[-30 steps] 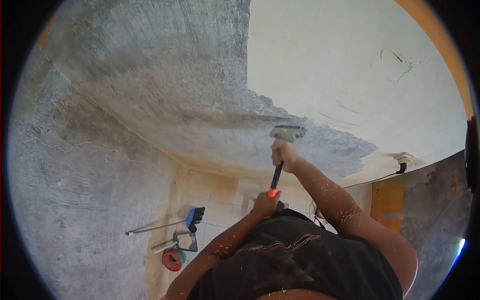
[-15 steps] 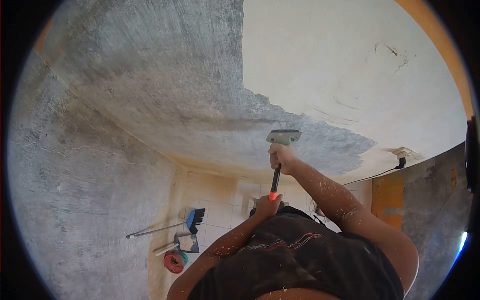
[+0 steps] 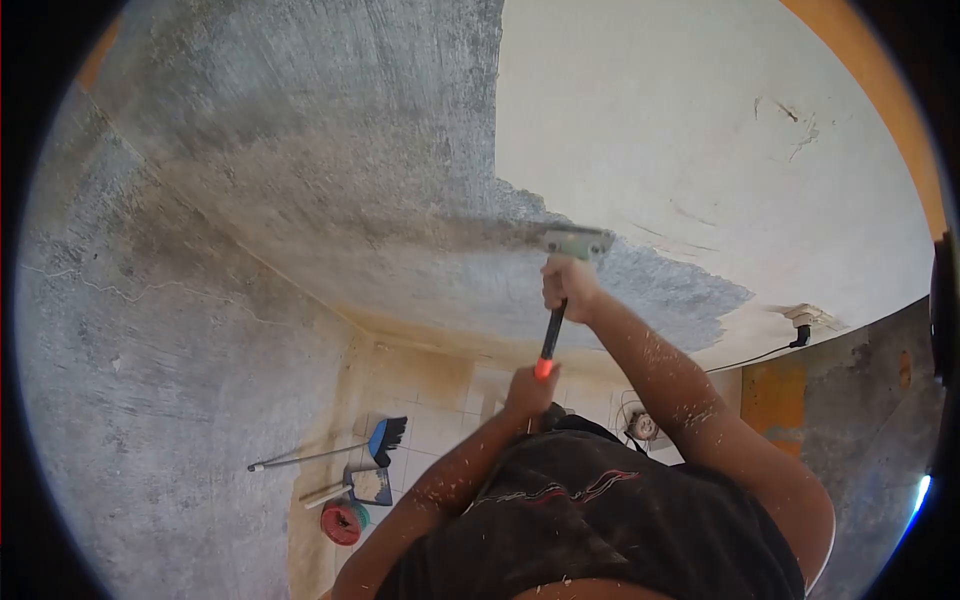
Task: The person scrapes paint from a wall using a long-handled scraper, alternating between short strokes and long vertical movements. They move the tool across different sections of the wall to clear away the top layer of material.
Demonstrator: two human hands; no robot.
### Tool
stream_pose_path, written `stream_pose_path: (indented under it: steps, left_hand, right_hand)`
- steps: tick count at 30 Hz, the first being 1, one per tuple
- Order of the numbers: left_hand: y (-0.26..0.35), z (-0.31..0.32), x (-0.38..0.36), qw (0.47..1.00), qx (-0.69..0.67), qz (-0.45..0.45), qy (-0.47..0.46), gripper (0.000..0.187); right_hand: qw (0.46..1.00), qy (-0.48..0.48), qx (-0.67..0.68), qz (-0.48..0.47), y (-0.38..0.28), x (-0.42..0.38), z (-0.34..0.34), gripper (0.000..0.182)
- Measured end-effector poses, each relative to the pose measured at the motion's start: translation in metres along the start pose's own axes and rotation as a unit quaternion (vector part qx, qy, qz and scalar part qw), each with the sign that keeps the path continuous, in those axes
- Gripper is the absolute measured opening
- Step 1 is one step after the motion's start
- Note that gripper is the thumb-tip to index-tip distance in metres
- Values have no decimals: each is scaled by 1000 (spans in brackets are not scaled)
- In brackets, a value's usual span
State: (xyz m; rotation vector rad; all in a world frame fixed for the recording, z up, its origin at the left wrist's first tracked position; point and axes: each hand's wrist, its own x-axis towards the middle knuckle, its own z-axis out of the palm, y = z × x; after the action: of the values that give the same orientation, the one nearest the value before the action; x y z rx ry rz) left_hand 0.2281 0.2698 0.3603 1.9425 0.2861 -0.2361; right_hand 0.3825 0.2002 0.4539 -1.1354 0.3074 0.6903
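A wide-bladed scraper (image 3: 575, 243) with a black handle and an orange grip end is held in both my hands. Just below its grey-green head, my right hand (image 3: 570, 284) is wrapped round the handle. My left hand (image 3: 531, 391) grips the handle's lower end, near the orange part, close to my body. The blade overlaps the boundary between the bare grey patch (image 3: 400, 170) and the cream paint (image 3: 690, 120) on the wall. Slight blur softens the scraper head. Pale flecks cover both forearms.
On the tiled floor (image 3: 435, 425) at lower left lie a blue broom (image 3: 386, 440), a dustpan (image 3: 371, 485) and a red roll-like item (image 3: 343, 522). A socket with a plug (image 3: 803, 325) and cable sits on the wall at right. A round device (image 3: 642, 426) stands behind my right arm.
The scraper head and my right hand have moved up along the wall. My left hand has risen a little with the handle, and the round device shows more fully.
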Motion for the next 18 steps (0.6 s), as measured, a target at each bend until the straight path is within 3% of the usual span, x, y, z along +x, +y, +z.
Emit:
stream_pose_path:
  steps: [2, 6, 8, 10, 12, 13, 16, 18]
  left_hand:
    - [3, -6, 2, 1000, -23, 13, 6, 41]
    - [-10, 8, -15, 1000, -19, -6, 9, 41]
    - [-39, 29, -22, 998, 10, -67, 6, 41]
    - [-35, 24, -15, 998, 13, -65, -15, 40]
    - [3, -1, -6, 999, -26, -33, 2, 42]
    - [9, -8, -1, 999, -28, 15, 25, 43]
    - [6, -6, 0, 999, -44, 9, 31, 43]
    - [-15, 6, -12, 999, -26, 4, 30, 43]
  right_hand:
    - [997, -66, 30, -7, -19, -5, 7, 20]
    - [1000, -6, -12, -24, 7, -18, 8, 27]
    - [1000, 3, -22, -8, 20, -17, 3, 27]
    - [999, -11, -9, 31, 19, -13, -1, 25]
    - [1000, 11, -17, -4, -1, -7, 11, 26]
    - [1000, -26, -14, -10, -17, -12, 21, 26]
    - [997, -64, -23, -42, -26, -28, 33, 27]
    - [999, -25, -23, -9, -2, -25, 26, 26]
